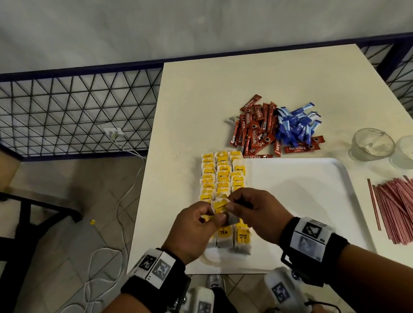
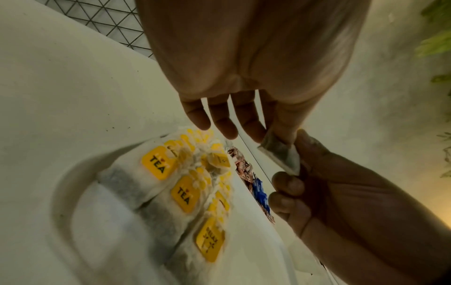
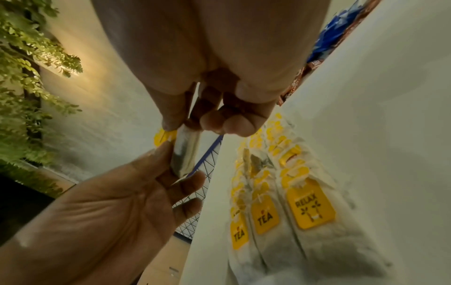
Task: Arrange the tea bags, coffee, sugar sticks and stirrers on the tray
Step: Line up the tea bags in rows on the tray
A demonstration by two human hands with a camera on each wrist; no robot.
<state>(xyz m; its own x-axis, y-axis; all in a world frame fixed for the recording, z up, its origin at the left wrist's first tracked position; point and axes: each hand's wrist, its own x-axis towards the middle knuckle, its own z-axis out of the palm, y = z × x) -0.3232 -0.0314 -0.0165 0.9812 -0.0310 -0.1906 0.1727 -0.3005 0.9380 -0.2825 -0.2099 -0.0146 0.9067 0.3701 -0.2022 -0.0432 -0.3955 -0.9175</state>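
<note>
We hold one tea bag (image 1: 221,207) above the rows of tea bags (image 1: 221,175) at the tray's (image 1: 306,186) left edge; our left hand (image 1: 195,228) and right hand (image 1: 256,209) both pinch it, each grip clamped; coffee sticks (image 1: 256,130), sugar sticks (image 1: 297,125) and stirrers (image 1: 409,208) lie on the tabletop (image 1: 205,92).

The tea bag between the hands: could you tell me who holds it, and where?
Both hands pinch one tea bag: the left hand at its left edge, the right hand at its right edge.
</note>
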